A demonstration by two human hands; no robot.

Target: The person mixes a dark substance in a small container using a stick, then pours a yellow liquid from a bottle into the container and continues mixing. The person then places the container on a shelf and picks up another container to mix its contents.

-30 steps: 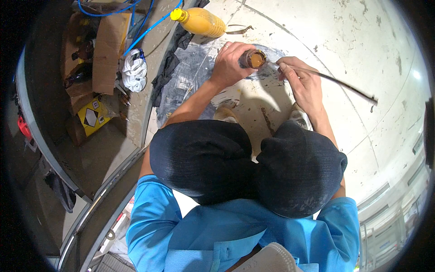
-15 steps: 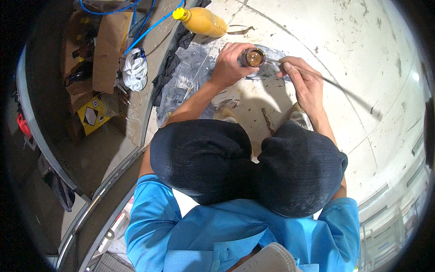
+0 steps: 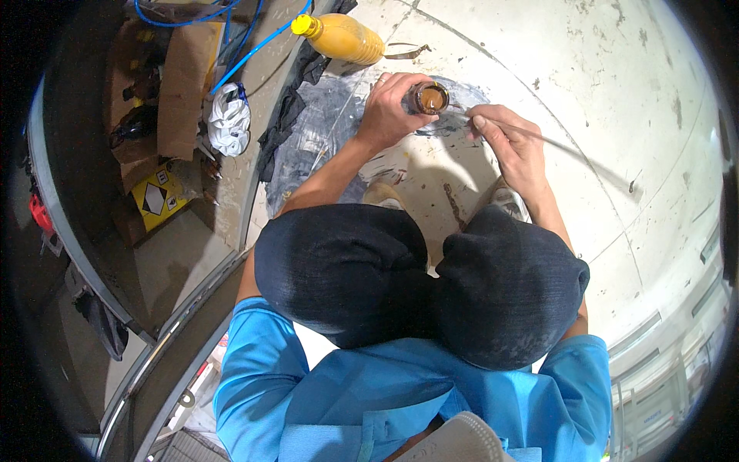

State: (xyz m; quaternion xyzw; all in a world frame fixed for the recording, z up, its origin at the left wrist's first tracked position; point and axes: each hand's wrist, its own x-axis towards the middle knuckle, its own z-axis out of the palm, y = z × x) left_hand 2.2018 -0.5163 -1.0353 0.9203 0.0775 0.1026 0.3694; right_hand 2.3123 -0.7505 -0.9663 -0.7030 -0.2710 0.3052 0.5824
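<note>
My left hand (image 3: 389,115) is wrapped round a small dark jar (image 3: 429,98), its round mouth facing up and brown liquid showing inside. To the right of the jar, my right hand (image 3: 514,145) pinches a thin grey stick (image 3: 566,146). One end of the stick points toward the jar's mouth, a little apart from it; the long end runs off to the lower right, blurred. Whether that near end has bristles cannot be made out.
A yellow-capped plastic bottle of yellow-orange liquid (image 3: 350,40) lies beyond my left hand. Under the jar spreads a paint-stained dark sheet (image 3: 323,115). At left are a crumpled white bag (image 3: 229,123), a cardboard box (image 3: 185,92) and a blue hose (image 3: 258,48).
My right hand has shifted slightly left, and the stick's near end now sits nearer my fingers and no longer at the jar's rim. My left hand and the jar have hardly moved.
</note>
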